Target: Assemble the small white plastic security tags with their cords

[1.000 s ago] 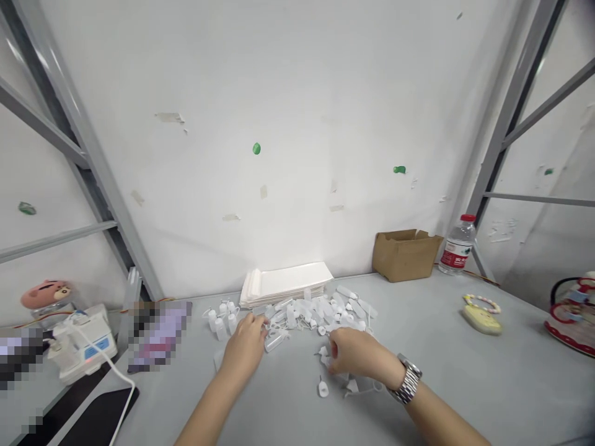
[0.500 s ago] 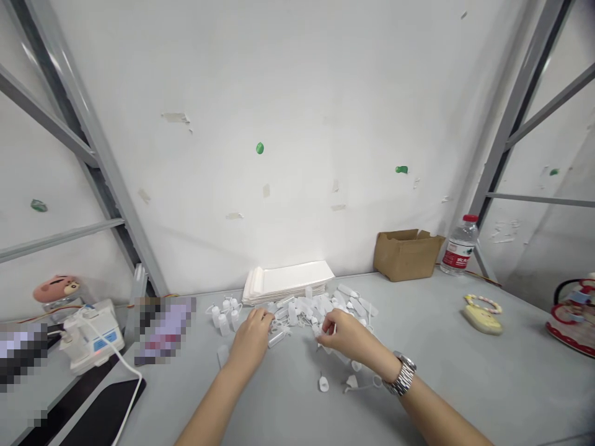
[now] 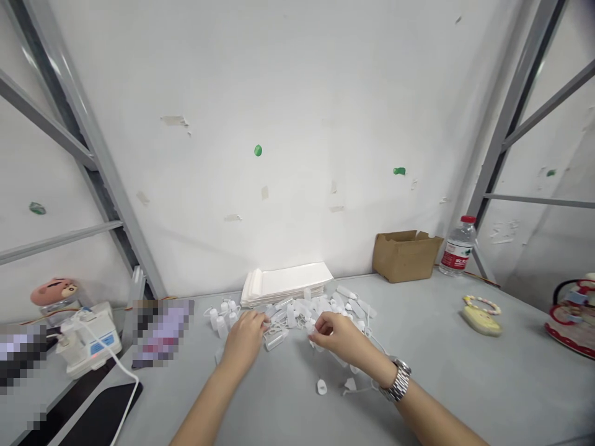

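Observation:
My left hand [image 3: 245,339] is at the left edge of a pile of small translucent plastic bottles [image 3: 292,316], its fingers bent and pressed together. What they hold, if anything, is hidden. Beside its fingertips a bottle [image 3: 276,338] lies on its side. At the front right of the pile my right hand [image 3: 341,339], with a metal watch [image 3: 398,379] on its wrist, pinches a small white plastic part [image 3: 310,326] between thumb and fingers. Several capped bottles [image 3: 222,323] stand upright left of my left hand. A loose white cap [image 3: 321,387] lies in front.
Behind the pile, a stack of white flat packs [image 3: 288,284] lies against the wall. Further right are a cardboard box [image 3: 405,260], a water bottle [image 3: 458,248] and a yellow case with a beaded loop [image 3: 482,321]. A power strip [image 3: 93,347] and a pixelated purple object [image 3: 162,334] lie left.
My right hand has shifted slightly left and turned, raising the small white part at its fingertips. My left hand has moved slightly left. The view has shifted slightly.

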